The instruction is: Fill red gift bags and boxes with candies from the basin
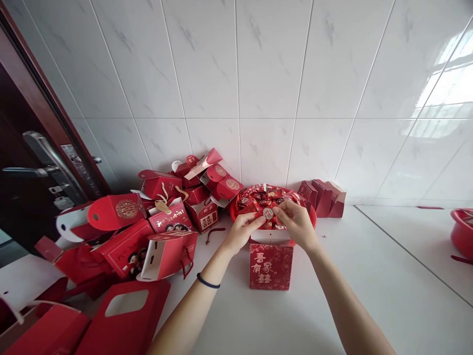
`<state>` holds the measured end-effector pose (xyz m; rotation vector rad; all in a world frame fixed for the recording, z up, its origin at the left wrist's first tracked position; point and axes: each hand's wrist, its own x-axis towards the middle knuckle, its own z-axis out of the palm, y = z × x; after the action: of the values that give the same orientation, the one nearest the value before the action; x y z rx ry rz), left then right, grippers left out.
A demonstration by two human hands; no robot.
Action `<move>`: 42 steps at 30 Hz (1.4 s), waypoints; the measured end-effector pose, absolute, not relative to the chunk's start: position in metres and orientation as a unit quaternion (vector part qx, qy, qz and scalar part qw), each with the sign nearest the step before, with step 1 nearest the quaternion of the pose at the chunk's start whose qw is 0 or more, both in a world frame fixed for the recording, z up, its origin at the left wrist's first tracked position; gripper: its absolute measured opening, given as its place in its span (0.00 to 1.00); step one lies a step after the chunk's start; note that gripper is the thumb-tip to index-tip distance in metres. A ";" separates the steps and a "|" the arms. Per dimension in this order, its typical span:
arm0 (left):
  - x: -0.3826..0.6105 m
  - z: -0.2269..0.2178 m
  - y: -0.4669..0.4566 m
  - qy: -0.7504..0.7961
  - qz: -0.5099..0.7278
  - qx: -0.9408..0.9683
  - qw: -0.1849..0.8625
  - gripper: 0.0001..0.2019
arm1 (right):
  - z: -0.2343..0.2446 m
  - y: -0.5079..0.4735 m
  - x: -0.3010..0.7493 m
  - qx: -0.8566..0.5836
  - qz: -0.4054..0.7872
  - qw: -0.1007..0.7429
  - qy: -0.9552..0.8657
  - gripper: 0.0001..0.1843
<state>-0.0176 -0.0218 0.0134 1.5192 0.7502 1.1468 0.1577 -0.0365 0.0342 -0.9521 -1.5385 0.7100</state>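
Note:
A small red gift box (271, 266) with gold characters stands open on the white floor in front of me. Just above its mouth my left hand (242, 230) and my right hand (295, 223) meet, fingers pinched on wrapped red sweets with a small round silver-and-red piece (268, 213) between them. Behind the hands sits a red basin (312, 217) heaped with red wrapped sweets (264, 196). A dark band circles my left wrist.
Several red gift boxes (166, 222), some open, lie piled to the left against the tiled wall. Flat folded red boxes (324, 197) lean on the wall to the right of the basin. A dark door with a metal handle (40, 158) is far left. Another red basin (461, 231) is at the right edge.

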 end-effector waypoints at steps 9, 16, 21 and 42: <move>-0.019 0.001 -0.013 0.290 0.470 0.605 0.573 0.24 | 0.037 -0.035 0.158 -0.371 0.420 0.529 -0.637 0.28; -0.019 -0.001 -0.013 0.293 0.479 0.603 0.567 0.23 | 0.039 -0.037 0.163 -0.371 0.425 0.501 -0.657 0.26; -0.016 -0.004 -0.011 0.317 0.510 0.544 0.586 0.25 | 0.041 -0.035 0.170 -0.377 0.390 0.494 -0.679 0.25; -0.014 -0.005 -0.004 0.322 0.576 0.405 0.633 0.20 | -0.007 0.009 0.195 -0.557 0.040 0.367 -0.744 0.28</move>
<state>-0.0145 -0.0041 -0.0048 0.9254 0.7355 1.3185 0.1945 0.0091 -0.0072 -1.4303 -1.9125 0.1023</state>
